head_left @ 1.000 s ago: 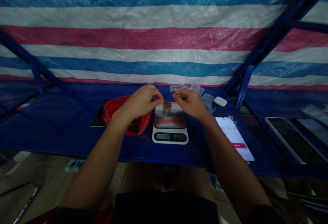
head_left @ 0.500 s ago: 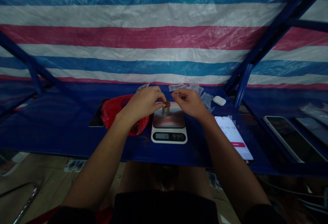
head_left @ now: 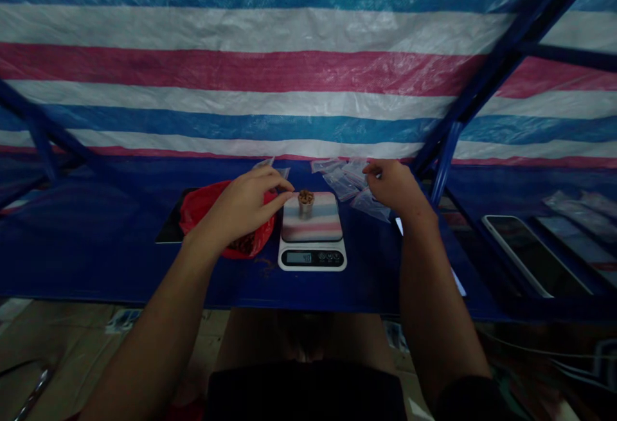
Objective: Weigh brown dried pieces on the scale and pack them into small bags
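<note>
A small cup filled with brown bits stands upright on the metal plate of a white digital scale. My left hand hovers left of the cup, thumb and fingers apart, with the fingertips close to its rim and nothing visible in them. Under the left wrist lies a red plastic bag, opened out, with dark reddish-brown pieces inside. My right hand is over the right side of several clear plastic bags. Its fingers are bent with a gap between them; whether they touch a bag is unclear.
A dark flat device lies partly beneath the red bag. A lit phone is mostly hidden by my right forearm. Farther right lies a white-edged phone. Blue metal posts and a striped tarp bound the blue table.
My right hand has moved right, away from the cup to the clear bags. My left hand has drawn back left from the cup's top. The view has shifted slightly.
</note>
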A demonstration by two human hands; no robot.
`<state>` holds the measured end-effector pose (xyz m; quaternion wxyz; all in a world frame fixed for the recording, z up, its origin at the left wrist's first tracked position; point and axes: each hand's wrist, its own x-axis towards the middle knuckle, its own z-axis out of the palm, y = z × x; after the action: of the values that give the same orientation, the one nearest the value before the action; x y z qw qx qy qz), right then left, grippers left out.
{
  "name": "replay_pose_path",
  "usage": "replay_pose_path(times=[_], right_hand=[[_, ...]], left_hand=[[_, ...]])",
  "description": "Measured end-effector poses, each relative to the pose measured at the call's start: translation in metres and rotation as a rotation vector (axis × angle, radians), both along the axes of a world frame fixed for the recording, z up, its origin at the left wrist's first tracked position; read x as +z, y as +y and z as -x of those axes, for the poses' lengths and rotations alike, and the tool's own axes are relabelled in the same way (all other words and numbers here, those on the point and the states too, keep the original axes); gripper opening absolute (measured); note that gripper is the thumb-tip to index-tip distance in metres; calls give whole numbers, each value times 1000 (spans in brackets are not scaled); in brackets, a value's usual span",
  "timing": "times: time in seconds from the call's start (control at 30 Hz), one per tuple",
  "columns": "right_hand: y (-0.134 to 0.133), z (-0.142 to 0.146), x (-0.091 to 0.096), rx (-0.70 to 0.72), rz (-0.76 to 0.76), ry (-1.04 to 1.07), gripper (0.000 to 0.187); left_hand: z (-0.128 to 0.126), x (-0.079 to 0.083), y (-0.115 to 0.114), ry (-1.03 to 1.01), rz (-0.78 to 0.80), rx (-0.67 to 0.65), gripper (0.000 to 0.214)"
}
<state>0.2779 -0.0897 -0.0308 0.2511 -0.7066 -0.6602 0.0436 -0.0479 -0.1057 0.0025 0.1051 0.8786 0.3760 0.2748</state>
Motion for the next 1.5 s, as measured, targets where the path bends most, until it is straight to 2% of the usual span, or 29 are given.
replay_pose_path(times=[0.13, 0.23, 0.33, 0.4, 0.47, 0.53, 0.6, 0.7, 0.77, 0.83, 0.97, 1.07, 1.2, 1.33, 1.5], right_hand=[[-12, -16, 8, 106, 265, -158, 32], [-17, -16, 7, 124, 308, -216, 45], [-14, -14, -8, 101, 298, -278, 49], [-12, -16, -18, 112, 287, -287, 36], [-11, -20, -20, 141, 259, -228, 19], [-13, -20, -11, 183, 171, -100, 10], [-16, -10, 8, 268, 15, 65, 15], [-17, 26, 40, 487, -199, 295, 29], [-13, 57, 52, 659, -222, 408, 31], [-5, 84, 55, 792, -208, 502, 32], [13, 111, 39, 869, -199, 627, 37], [21, 109, 24, 815, -184, 652, 43], [23, 89, 11, 687, -175, 678, 57], [21, 69, 6, 665, -102, 749, 54], [16, 58, -3, 665, 24, 509, 57]], left_hand=[[12, -4, -15, -47, 37, 68, 29], [20, -10, -26, -98, 54, 123, 28], [28, -18, -35, -183, 37, 171, 24], [33, -23, -40, -236, 29, 185, 21], [38, -26, -44, -271, 32, 203, 18], [39, -26, -48, -307, 26, 229, 17], [35, -23, -47, -357, 26, 238, 18], [16, -16, -31, -484, 89, 153, 37], [-1, -11, -11, -600, 148, 20, 66], [-17, -8, 11, -668, 178, -92, 83], [-31, -11, 43, -737, 207, -149, 75], [-30, -20, 51, -777, 203, -125, 74], [-22, -30, 57, -833, 193, -32, 64], [-10, -34, 66, -889, 178, 84, 61], [6, -38, 71, -836, -36, 200, 70]])
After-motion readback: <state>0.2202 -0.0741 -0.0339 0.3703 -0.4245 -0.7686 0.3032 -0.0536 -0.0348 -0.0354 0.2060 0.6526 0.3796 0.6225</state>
